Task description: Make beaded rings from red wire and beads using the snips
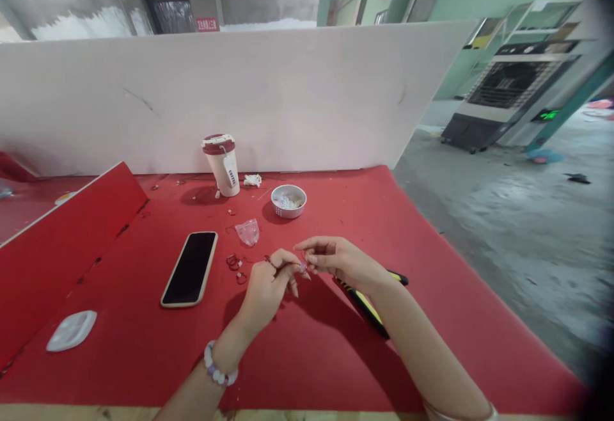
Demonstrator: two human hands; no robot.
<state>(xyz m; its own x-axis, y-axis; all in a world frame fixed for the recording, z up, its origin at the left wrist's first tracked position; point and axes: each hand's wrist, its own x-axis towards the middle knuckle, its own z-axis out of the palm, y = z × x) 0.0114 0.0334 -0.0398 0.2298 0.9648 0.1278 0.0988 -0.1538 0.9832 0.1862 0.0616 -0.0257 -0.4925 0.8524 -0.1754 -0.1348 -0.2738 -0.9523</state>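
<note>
My left hand (268,283) pinches a small shiny pink bead (304,268) between thumb and forefinger, and a dark red cord runs across its fingers. Close against it, my right hand (348,262) has thumb and forefinger pinched at what looks like the thin end of that cord. The fingertips nearly touch, so the exact grip is partly hidden. Left of my left hand lie several loops of dark red cord (234,262) with small pale pieces on them. Under my right forearm rests a tool with yellow and black handles (367,313), its middle covered.
A black-screened phone (190,269) and white plastic dish (71,331) lie to the left. Farther back are a small clear bag (248,233), a round white bowl (288,211) holding tiny beads, crumpled white tissue (252,180) and a lidded coffee cup (224,168). A white partition (268,101) borders the red table.
</note>
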